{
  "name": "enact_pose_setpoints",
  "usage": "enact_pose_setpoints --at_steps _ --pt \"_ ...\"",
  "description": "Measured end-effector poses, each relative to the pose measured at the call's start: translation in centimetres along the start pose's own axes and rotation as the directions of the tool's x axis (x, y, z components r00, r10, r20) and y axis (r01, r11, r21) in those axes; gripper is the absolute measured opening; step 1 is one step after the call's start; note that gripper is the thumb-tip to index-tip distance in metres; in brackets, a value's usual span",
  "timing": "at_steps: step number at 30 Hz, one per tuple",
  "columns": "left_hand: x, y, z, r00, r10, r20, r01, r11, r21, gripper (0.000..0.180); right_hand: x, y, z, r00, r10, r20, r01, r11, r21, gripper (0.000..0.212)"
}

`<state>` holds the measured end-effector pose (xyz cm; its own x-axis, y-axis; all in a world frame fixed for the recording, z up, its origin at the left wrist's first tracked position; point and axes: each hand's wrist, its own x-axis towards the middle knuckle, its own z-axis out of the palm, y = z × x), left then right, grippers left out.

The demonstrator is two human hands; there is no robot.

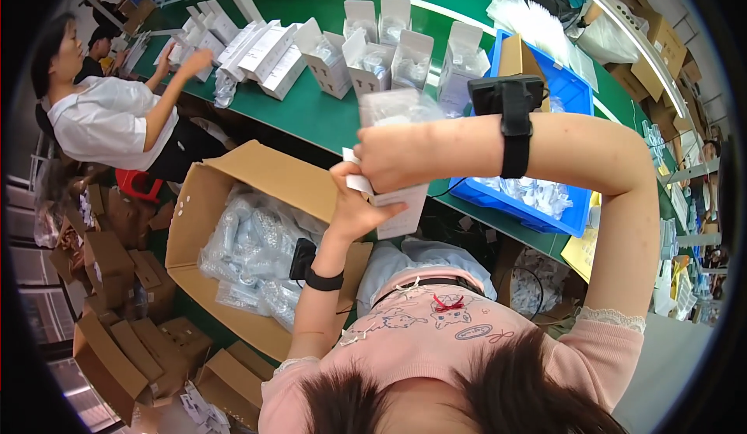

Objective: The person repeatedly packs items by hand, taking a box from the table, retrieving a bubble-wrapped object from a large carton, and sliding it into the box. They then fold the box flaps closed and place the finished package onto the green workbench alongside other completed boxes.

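Observation:
My left hand (358, 210) is closed around a white cardboard box (403, 210) in front of my waist, thumb across its side. White flaps (357, 179) stand up at the box's end between my hands. Right above it, my right hand (395, 156) is bent into a fist, its fingertips mostly hidden. A blurred, clear plastic-wrapped piece (401, 108) sticks out beyond that fist, apparently in its grip; what is inside the wrap cannot be made out. On the green table (280, 126) ahead, several white boxes (367, 64) stand with raised lids and plastic-wrapped contents.
A blue crate (577, 200) with small plastic-wrapped pieces sits at the right. A large carton (191, 231) full of clear plastic packs stands at my left. Closed white boxes (268, 56) lie farther along the table, near another person (109, 122). More cartons (140, 356) crowd the lower left.

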<state>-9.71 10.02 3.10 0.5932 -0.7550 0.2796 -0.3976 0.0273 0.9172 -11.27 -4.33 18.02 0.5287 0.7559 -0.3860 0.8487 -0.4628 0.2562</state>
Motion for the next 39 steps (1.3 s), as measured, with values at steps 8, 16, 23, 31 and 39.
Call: enact_pose_setpoints --at_steps 8,16,23,31,39 --pt "7.8 -4.8 -0.2 0.947 0.192 -0.259 -0.156 0.976 0.152 0.086 -4.8 -0.9 5.0 0.02 0.922 -0.387 -0.27 0.377 0.886 0.02" --pt "8.7 -15.3 0.6 0.957 0.276 -0.088 -0.274 0.961 0.025 0.08 4.6 -4.8 24.8 -0.322 0.92 0.223 -0.664 -0.387 0.64 0.033" --pt "7.1 -14.2 -3.0 0.998 -0.017 0.055 0.017 1.0 0.003 0.069 3.9 -1.5 31.1 -0.637 0.607 0.475 -0.63 -0.765 0.133 0.03" --pt "9.8 -9.0 -4.0 0.99 -0.081 0.112 0.059 0.982 0.18 0.033 2.4 -1.5 29.2 -0.499 0.76 0.417 -0.745 -0.622 0.241 0.014" --pt "11.1 -9.4 -2.9 0.97 -0.181 -0.161 0.203 0.97 0.135 0.012 1.3 -1.7 17.8 -0.495 0.868 0.044 -0.607 -0.382 0.697 0.01"
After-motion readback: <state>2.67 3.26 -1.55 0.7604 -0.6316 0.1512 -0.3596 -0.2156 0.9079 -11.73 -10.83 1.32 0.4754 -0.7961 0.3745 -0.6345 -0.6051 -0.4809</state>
